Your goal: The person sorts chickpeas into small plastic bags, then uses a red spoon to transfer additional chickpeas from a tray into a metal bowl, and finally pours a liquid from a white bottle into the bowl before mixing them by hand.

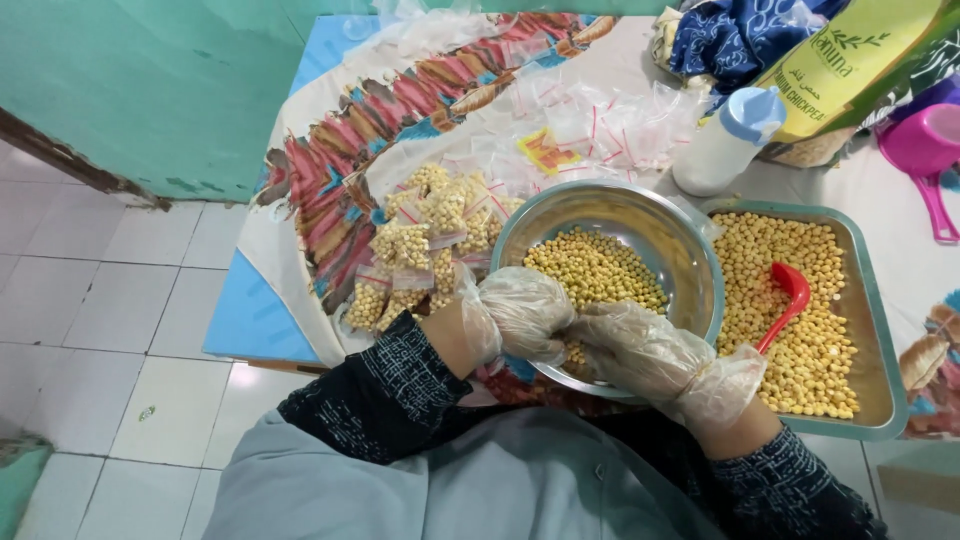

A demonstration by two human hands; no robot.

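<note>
Nearest us, left hand and right hand, both gloved, meet clenched over the steel bowl rim; what they pinch we cannot tell. Risk: chickpeas spill over the near rim if the bowl tips

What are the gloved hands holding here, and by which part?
It cannot be told: left hand and right hand meet over the near rim of the steel bowl of chickpeas, hiding whatever is pinched between them.

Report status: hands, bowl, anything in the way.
Both gloved hands, left hand and right hand, together over the steel bowl of chickpeas. Grip unclear. Nothing blocking.
</note>
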